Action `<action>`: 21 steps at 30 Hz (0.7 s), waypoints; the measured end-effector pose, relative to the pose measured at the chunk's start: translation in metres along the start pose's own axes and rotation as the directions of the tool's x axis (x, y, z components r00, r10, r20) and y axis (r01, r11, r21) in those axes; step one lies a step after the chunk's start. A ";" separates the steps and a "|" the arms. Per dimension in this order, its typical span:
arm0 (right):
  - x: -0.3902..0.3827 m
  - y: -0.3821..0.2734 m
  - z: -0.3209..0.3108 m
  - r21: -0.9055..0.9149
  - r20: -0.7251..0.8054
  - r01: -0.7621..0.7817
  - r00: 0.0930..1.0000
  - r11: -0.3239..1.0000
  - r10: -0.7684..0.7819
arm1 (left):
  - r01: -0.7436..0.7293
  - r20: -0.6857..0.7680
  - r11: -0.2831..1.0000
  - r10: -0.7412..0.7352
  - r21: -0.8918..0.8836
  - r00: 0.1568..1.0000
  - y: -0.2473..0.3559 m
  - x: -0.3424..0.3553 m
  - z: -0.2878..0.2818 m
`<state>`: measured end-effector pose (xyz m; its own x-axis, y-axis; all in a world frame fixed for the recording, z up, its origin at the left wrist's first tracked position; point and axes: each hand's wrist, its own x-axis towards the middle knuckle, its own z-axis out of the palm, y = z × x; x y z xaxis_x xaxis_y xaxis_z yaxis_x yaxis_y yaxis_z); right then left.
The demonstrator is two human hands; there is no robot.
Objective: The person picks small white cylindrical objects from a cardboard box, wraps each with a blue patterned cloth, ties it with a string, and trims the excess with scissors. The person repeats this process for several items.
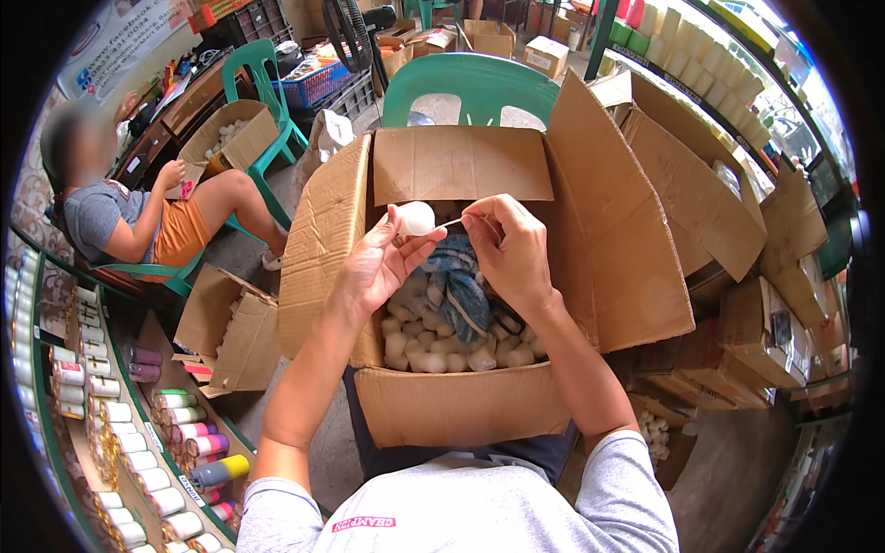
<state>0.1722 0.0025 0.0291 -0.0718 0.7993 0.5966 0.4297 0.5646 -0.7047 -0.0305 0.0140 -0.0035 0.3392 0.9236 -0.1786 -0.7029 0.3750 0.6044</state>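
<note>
Above an open cardboard box (461,401), my left hand (378,263) holds a small, rounded white votive candle (417,218) between thumb and fingers. Just to its right, my right hand (509,247) pinches a thin pale strand, like a wick (450,223), whose end points at the candle. Whether the strand enters the candle I cannot tell. Many similar white candles (433,358) fill the box below. On them lies a crumpled blue patterned cloth (461,295), with a dark looped handle (509,318) beside it, partly hidden by my right hand.
A green plastic chair (470,78) stands behind the box. At left a seated person (138,203) works with their hands. Shelves of candles and spools (147,461) curve along the lower left. More cardboard boxes (765,332) stack at right; a smaller box (230,332) sits on the floor.
</note>
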 end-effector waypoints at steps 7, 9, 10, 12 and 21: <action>0.000 0.002 0.005 -0.116 -0.090 0.145 0.984 0.983 -0.156 | 0.035 -0.006 0.996 -0.035 0.086 0.999 0.000 -0.003 0.006; 0.000 0.002 0.006 -0.110 -0.102 0.172 0.978 0.979 -0.183 | 0.078 0.004 0.995 -0.079 0.067 0.997 0.000 -0.004 0.006; 0.000 0.002 0.006 -0.105 -0.098 0.173 0.978 0.979 -0.183 | 0.086 0.005 0.994 -0.086 0.066 0.996 0.000 -0.005 0.007; -0.001 0.003 0.007 -0.095 -0.091 0.174 0.979 0.980 -0.183 | 0.101 0.006 0.993 -0.102 0.062 0.995 0.000 -0.005 0.009; 0.000 0.004 0.008 -0.119 -0.099 0.210 0.970 0.971 -0.222 | 0.108 0.020 0.991 -0.110 0.076 0.994 0.000 -0.006 0.010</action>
<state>0.1661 0.0065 0.0233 -0.0762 0.6300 0.7729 0.5088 0.6912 -0.5132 -0.0264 0.0077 0.0057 0.4264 0.8752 -0.2286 -0.6127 0.4654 0.6387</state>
